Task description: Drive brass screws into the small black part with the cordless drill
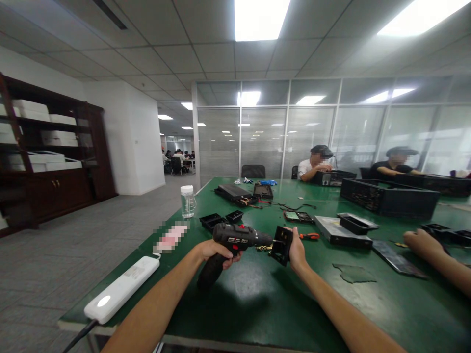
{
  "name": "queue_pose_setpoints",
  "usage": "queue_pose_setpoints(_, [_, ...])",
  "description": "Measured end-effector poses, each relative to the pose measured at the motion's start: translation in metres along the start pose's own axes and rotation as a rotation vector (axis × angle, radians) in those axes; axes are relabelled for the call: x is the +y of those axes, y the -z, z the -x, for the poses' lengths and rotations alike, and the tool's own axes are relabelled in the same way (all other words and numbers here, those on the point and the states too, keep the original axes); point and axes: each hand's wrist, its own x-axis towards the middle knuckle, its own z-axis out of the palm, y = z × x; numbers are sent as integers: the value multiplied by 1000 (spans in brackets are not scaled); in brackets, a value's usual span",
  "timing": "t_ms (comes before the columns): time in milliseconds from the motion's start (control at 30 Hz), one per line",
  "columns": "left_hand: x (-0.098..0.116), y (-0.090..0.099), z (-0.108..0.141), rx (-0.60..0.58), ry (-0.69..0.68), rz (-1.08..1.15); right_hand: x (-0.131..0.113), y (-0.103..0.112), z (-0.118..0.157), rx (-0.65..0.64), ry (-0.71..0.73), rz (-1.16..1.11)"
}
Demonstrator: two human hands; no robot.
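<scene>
A: Where's the drill (pixel 235 237)?

B: In the left hand (pixel 215 249), held above the worktop (pixel 397 304), its nose pointing towards the right hand (pixel 297 251). The left fingers are closed round the grip.

A: And the right one?

B: Partly curled, holding a black bracket (pixel 281 246) by its outer side, tilted, right at the drill's tip. I can't tell whether the bit touches it.

A: How would the drill handle?

B: Probably weighty and rigid, with much of the load in the body, so the grip seems the sensible hold.

A: The bracket?

B: It looks light and stiff, perhaps brittle if squeezed hard. I'd take it by the edges, fingers clear of the bit.

A: Anything close?

B: A screwdriver (pixel 309 237) lies just beyond the right hand.
</scene>
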Motion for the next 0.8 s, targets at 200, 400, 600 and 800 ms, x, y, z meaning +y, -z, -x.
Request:
queue_pose_setpoints(200, [-3,4,0,-2,-11,13,0,-1,0,4,-11,-14])
queue_pose_setpoints(400, [-2,3,-1,-1,6,18,3,0,-1,8,1,-1])
queue_pose_setpoints(600, [-2,4,-1,4,-5,7,2,0,-2,7,-7,2])
queue_pose_setpoints(800, [-4,5,-1,12,3,3,3,0,-2,20,2,-11])
